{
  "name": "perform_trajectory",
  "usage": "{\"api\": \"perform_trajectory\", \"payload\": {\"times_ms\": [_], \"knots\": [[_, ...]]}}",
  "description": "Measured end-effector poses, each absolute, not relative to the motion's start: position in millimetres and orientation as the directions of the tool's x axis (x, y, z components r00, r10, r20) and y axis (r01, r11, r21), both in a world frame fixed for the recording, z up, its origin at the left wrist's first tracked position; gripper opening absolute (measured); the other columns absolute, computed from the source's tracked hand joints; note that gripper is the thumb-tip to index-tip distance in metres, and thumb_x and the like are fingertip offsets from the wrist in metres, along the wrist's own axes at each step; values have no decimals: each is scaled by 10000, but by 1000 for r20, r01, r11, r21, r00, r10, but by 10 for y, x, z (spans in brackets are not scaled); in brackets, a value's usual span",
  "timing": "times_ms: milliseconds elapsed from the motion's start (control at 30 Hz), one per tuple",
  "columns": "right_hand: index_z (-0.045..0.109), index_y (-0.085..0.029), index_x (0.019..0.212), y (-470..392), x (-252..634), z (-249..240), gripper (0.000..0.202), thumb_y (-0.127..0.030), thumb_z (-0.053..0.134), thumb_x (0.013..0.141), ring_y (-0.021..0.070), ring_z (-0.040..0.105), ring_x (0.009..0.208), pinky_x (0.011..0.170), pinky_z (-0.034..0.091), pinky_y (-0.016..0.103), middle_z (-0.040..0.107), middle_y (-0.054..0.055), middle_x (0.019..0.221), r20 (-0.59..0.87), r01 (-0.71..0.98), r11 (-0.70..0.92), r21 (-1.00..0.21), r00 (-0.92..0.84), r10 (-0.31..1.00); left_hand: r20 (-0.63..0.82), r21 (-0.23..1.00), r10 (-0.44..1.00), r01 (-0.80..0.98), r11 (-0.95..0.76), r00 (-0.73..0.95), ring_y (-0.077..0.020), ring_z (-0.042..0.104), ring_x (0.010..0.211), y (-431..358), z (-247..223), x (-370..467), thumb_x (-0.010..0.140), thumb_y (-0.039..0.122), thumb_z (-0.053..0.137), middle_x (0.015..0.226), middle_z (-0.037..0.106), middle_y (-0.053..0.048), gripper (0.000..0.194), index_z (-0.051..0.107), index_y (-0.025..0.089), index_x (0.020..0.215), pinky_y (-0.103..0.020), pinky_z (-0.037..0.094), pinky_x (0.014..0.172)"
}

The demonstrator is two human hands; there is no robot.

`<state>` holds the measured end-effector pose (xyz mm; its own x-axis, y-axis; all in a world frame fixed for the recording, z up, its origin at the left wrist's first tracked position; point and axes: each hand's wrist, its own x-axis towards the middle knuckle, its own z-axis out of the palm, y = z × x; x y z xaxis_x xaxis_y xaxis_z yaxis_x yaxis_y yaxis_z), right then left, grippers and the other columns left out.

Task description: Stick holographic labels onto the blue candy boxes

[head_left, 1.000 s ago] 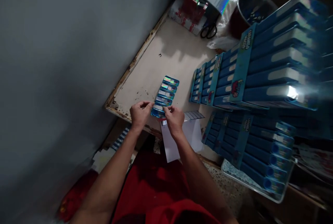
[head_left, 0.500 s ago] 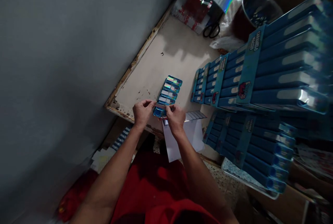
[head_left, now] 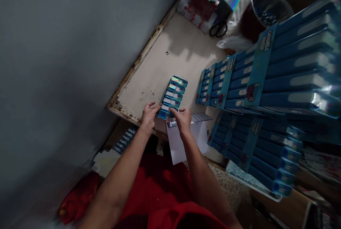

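Observation:
A row of several small blue packs point(head_left: 173, 95) lies at a slant near the front edge of the pale table point(head_left: 151, 76). Silvery or white strips show on their tops. At the near end of the row, my left hand point(head_left: 149, 116) touches the left side with its fingertips, its fingers apart and nothing held. My right hand point(head_left: 182, 118) rests its thumb on the strip of a near pack, fingers apart. Below my right hand, a white sheet point(head_left: 185, 143) with a shiny sticker strip point(head_left: 201, 117) hangs over the table edge.
Stacked blue boxes point(head_left: 263, 76) stand along the right side. Black scissors point(head_left: 218, 29), a plastic bag point(head_left: 234, 43) and a dark bucket point(head_left: 253, 19) are at the back right. A grey wall point(head_left: 66, 44) borders the left side.
Both hands have loosened from the strip they were pinching, which now lies on a near pack. My left hand has opened and my right thumb presses on the pack.

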<state>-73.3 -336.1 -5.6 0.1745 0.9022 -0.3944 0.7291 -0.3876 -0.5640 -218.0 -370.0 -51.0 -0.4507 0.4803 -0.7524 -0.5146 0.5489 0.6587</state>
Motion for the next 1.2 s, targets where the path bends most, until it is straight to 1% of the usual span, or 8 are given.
{"api": "perform_trajectory", "payload": {"times_ms": [133,233,367,467,600,767,1000,1200], "knots": [[555,-236,813,-3436,-744,85,370,-571,710,785,168,581,640,592,383,259,613,-29,670,-407,605,-445,-660,209,889,-483,813,502,-154,562,-718,-148,684,818,-3864,-337,-2173,790,293,785,938,699,-37,502,598,180,1242,-236,528,754],[531,-237,813,-3476,-768,234,410,-617,684,809,153,546,616,582,385,254,582,-45,650,-399,504,-430,-749,175,900,-315,869,633,53,491,-707,-172,690,879,-4134,-38,-2137,879,428,717,938,725,-57,297,695,185,1049,-255,526,820],[520,-234,786,-3481,-820,335,452,-635,727,777,140,509,593,567,375,250,541,-63,628,-415,395,-438,-807,148,898,-612,790,676,-348,505,-409,-174,689,737,-4410,237,-1999,820,620,742,909,757,-77,531,733,153,1075,-269,543,679],[526,-227,765,-3479,-876,360,462,-625,760,755,126,483,581,558,362,243,514,-73,619,-422,373,-442,-815,141,896,-719,635,658,-596,492,-224,-149,686,741,-4436,255,-1905,697,540,880,948,768,-69,583,732,153,1108,-256,551,695],[542,-217,774,-3506,-875,409,470,-621,781,748,120,506,592,565,397,236,529,-68,643,-467,260,-474,-841,95,879,-737,593,628,-685,424,-250,-92,620,664,-4386,218,-1915,626,439,938,791,706,-3,435,713,140,849,-207,516,669],[625,-184,920,-3652,-703,424,508,-438,918,593,124,578,620,602,442,241,616,-57,688,-602,35,-601,-798,-64,796,-704,668,641,-590,453,-306,-97,592,646,-4378,248,-2171,635,445,913,735,649,21,424,668,147,811,-210,504,640],[577,-216,811,-3780,-797,80,309,-379,799,671,160,613,663,649,477,272,646,-38,694,-404,261,-425,-867,133,905,-504,833,726,-43,551,-468,-141,602,668,-4200,-32,-2429,747,434,770,698,672,-13,285,690,160,758,-241,465,653],[585,-238,850,-3720,-874,-31,224,-368,702,710,186,654,701,693,485,287,684,-32,737,-320,479,-349,-805,145,936,-483,833,726,-2,553,-489,-166,646,677,-4147,-297,-2437,757,432,751,699,708,-31,267,685,173,760,-263,492,678]]}}
